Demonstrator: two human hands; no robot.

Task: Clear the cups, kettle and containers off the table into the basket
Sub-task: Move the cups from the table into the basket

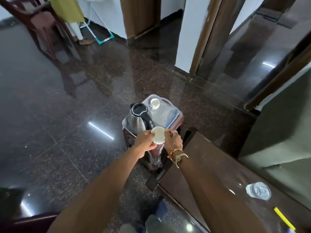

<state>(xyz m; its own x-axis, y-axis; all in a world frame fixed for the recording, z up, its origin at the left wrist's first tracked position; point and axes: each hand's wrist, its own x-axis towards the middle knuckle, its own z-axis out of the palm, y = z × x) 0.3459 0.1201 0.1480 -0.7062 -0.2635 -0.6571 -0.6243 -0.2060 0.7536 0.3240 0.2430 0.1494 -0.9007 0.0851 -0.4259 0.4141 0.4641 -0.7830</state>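
round white cup [157,135] between both hands, over basket [170,105].

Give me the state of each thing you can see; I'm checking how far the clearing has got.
Kettle: upright in the basket, lid shut.
Basket: on a stool, partly filled.
Far cup: upright in the basket, looks empty.
Near cup: held by both hands over the basket.
Left hand: gripping the near cup.
Right hand: gripping the near cup.
Glass: on the table.

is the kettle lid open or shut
Shut. The kettle stands upright in the basket, and its dark lid lies flat across the top with no gap visible.
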